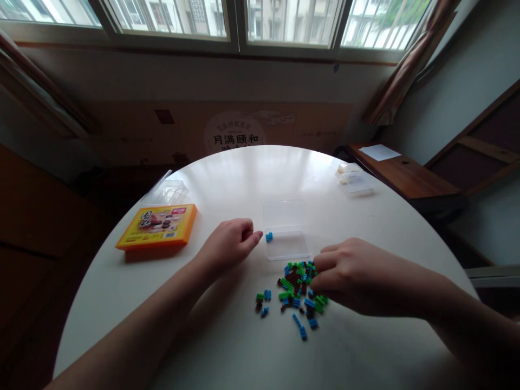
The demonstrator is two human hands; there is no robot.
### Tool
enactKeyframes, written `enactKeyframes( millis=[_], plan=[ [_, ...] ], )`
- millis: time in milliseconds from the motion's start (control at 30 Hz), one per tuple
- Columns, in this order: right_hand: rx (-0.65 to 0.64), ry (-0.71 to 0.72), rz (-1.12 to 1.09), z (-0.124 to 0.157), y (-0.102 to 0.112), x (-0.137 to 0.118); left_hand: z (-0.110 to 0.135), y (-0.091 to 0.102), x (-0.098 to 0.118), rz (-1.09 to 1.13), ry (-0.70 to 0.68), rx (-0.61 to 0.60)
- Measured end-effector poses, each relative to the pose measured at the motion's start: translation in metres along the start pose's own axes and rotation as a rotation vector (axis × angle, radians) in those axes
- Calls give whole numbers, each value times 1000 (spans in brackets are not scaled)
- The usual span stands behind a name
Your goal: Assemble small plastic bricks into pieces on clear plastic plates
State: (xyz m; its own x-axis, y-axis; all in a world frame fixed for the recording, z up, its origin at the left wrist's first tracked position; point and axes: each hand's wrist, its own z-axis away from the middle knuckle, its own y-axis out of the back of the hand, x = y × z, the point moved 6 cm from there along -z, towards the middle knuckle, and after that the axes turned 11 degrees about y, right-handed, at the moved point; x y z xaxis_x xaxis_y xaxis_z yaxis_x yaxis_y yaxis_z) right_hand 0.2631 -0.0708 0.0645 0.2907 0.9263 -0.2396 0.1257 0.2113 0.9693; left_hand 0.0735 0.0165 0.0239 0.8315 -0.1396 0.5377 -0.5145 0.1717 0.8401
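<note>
My left hand (233,241) is curled into a loose fist above the table, its thumb tip beside a clear plastic box (288,255); nothing shows between its fingers. The lid (284,214) is folded back, away from me. Inside the box, at its left end, sits a small blue building brick (268,236). My right hand (345,271) reaches from the right to the edge of a pile of small green, blue and brown building bricks (294,281). Its fingers bend down with a gap between them, and the tips are partly hidden. A few bricks (263,298) lie apart, left of the pile.
An orange and yellow game box (158,226) lies on the left of the round white table (227,352). Behind it are clear plastic trays (168,190). At the back right stands another clear box (356,181) with pale contents. A wooden desk (422,176) stands beyond.
</note>
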Motion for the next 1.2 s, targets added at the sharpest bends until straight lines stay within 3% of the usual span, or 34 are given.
enactKeyframes(
  millis=[133,433,1200],
  plan=[
    [-12,-123,86,9,8,13,0,0,1,7,0,-4],
    [-51,30,-96,-9,-15,-7,0,-1,0,-2,7,-8],
    [-74,-7,-75,-12,-25,-3,-1,-3,-1,-4,-3,-26]
  ],
)
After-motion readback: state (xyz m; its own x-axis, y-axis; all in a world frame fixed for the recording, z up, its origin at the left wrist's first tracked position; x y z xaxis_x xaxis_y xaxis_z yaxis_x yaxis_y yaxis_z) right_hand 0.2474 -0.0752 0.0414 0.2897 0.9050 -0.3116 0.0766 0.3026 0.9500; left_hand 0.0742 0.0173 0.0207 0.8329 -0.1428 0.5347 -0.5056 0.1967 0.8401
